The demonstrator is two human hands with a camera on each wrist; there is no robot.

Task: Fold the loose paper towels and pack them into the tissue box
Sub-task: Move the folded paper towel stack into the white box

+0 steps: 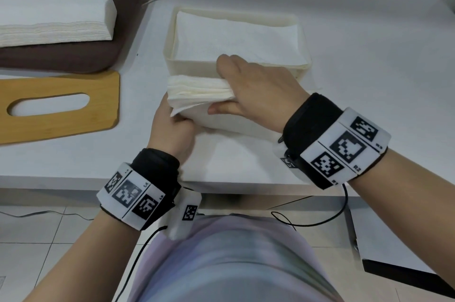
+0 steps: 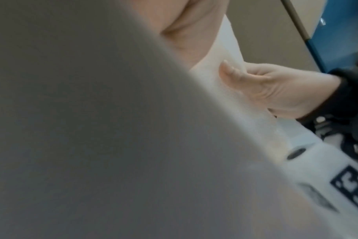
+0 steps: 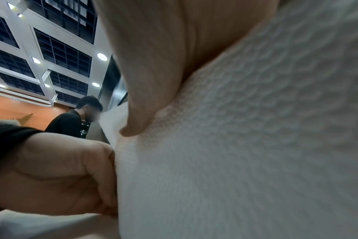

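We have both hands on a folded wad of paper towels, held at frame centre in the head view, just in front of the near wall of the tissue box. Right hand comes in from the right: fingers curled over the top of the wad, thumb underneath, so it's a pinch grip. Left hand is under and at the left end of the wad, fingers wrapped round it; fingertips hidden by the paper. Right wrist view shows the embossed towel pressed against the thumb, left hand closed against its edge. Left wrist view is mostly blocked and blurred; only the right thumb on the paper is clear. The box sits centre, top open, with flat white towels already in it. A loose sheet lies flat on the table below the hands. Upper left: brown tray with a tall stack of towels. Below it, left edge: wooden lid with an oval slot, lying flat.
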